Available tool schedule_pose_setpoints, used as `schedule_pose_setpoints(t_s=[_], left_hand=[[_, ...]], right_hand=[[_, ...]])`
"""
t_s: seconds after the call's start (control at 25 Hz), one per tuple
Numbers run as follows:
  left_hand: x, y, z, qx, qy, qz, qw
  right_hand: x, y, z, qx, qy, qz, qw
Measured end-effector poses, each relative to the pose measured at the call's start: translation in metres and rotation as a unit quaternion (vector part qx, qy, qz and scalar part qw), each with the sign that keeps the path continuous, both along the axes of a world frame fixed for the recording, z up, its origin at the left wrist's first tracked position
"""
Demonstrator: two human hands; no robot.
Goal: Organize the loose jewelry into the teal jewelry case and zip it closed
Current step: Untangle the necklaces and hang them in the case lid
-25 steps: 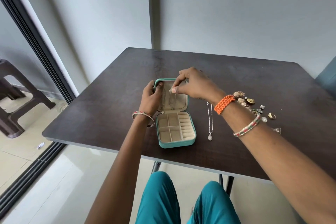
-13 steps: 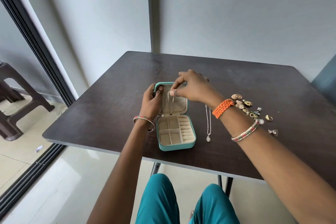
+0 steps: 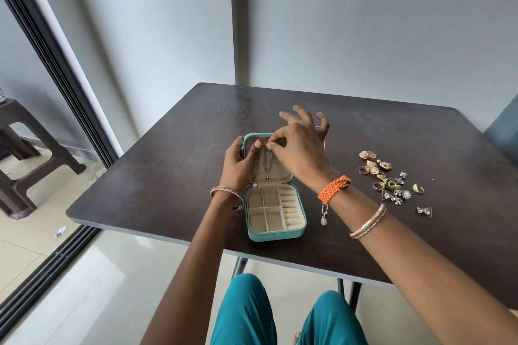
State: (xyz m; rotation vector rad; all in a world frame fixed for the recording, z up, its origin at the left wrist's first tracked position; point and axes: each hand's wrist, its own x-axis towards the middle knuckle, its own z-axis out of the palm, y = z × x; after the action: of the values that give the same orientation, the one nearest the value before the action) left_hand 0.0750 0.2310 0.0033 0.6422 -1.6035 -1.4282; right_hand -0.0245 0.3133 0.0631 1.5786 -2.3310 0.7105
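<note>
Right hand (image 3: pixel 300 145) has a pinch grip on the top of a thin chain (image 3: pixel 266 161) hanging inside the teal jewelry case (image 3: pixel 276 235)'s upright lid. Left hand (image 3: pixel 239 165) grips the lid's left edge. Case sits open on the table (image 3: pixel 168 176), loose jewelry (image 3: pixel 389 180) well right, 1 pendant necklace (image 3: pixel 323 217) just beside.

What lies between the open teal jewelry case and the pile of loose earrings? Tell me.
Head view: a silver pendant necklace on the dark table, partly hidden under the right forearm.
</note>
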Motion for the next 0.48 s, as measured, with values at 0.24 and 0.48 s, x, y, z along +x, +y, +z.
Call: schedule_pose_setpoints(t_s=[0.24, 0.48], left_hand=[[-0.004, -0.001, -0.004, -0.021, -0.004, 0.000, 1.000], [-0.006, -0.005, -0.009, -0.039, -0.017, 0.012, 0.999]], right_hand=[[0.008, 0.004, -0.010, -0.049, 0.099, -0.042, 0.993], [0.009, 0.008, -0.010, -0.066, 0.154, -0.073, 0.983]])
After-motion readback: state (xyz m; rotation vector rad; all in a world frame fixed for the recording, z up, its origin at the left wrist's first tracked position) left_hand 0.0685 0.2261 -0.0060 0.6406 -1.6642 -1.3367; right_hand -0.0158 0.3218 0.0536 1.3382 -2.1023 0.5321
